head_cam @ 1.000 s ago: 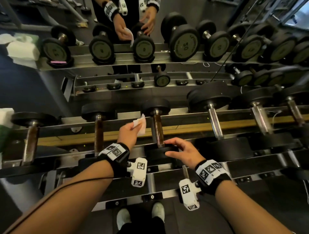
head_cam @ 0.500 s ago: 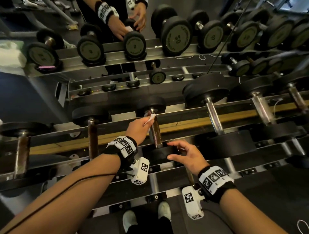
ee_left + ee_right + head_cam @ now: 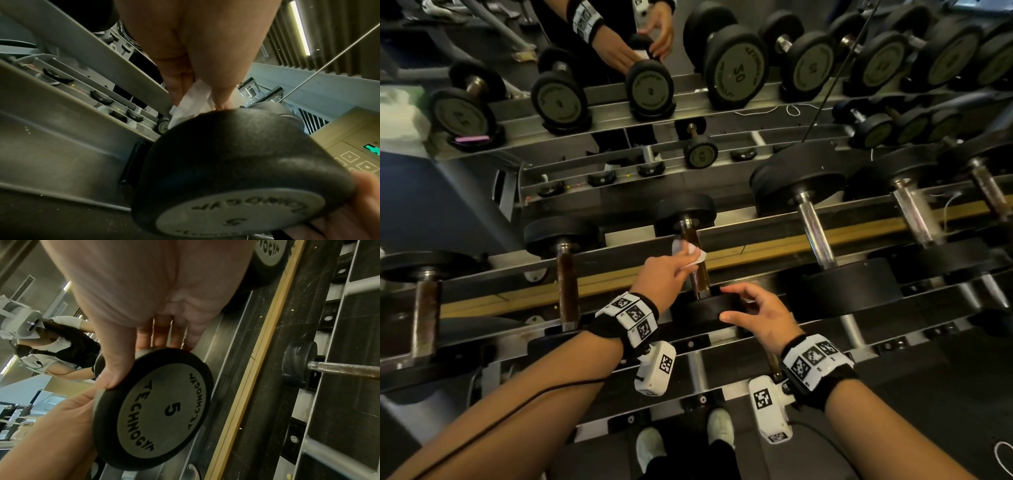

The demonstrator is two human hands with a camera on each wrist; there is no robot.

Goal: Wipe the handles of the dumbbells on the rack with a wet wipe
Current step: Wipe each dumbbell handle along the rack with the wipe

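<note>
I'm looking down over the rack (image 3: 756,236), its grey rails running across my view, and I'm taking it as my landmark. Big dumbbells (image 3: 815,233) are lying across its near tier to the right of my hands, smaller ones (image 3: 566,274) to the left. Above the rack a mirror (image 3: 688,85) is showing the same weights and my own hands. The small dumbbell (image 3: 693,260) I'm working on is sitting in the middle of that near tier, its end plate marked 5 (image 3: 164,408) facing me.

My right hand (image 3: 760,315) is gripping the near black end of it, thumb curled over one side of the rim and fingers (image 3: 162,335) wrapping over the top. My left hand (image 3: 664,277) is reaching in from the left over the front rail, thumb and fingers pinching the white wet wipe (image 3: 690,255) and pressing it against the brown handle (image 3: 688,240), roughly midway along. From the left wrist I'm seeing the wipe (image 3: 191,104) bunching between fingertips (image 3: 223,97) just behind the black end; the handle itself is hidden there.
</note>
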